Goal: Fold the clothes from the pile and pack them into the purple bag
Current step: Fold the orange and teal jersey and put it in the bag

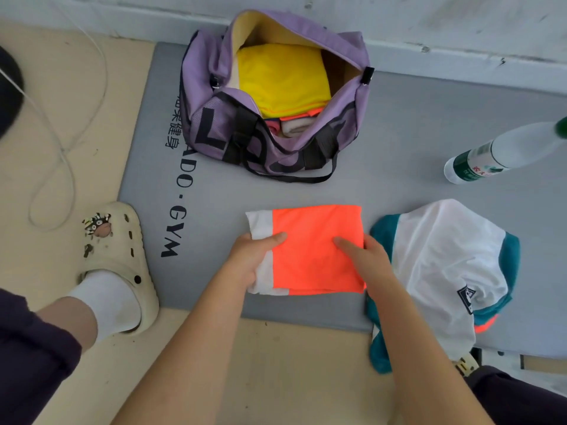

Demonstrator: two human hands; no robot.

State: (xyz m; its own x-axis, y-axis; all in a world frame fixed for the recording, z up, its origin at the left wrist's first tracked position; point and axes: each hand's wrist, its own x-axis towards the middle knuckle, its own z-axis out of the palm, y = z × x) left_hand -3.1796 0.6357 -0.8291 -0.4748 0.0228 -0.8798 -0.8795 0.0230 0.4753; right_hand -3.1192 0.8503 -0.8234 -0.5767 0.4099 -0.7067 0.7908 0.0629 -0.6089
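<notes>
Left hand (250, 259) and right hand (366, 262) each pinch a side edge of the folded orange-and-white garment (316, 250) on the gym mat (414, 142) w/ thumbs on top; grip is shallow, so layers could splay during lift to the open purple bag (211, 96).

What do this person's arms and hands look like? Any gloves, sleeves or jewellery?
Both forearms are bare right up to the bottom edge of the picture, so no sleeves show. The left hand and right hand wear no gloves, and no rings, watch or wristband are visible. No cables or markings show on either arm.
</notes>
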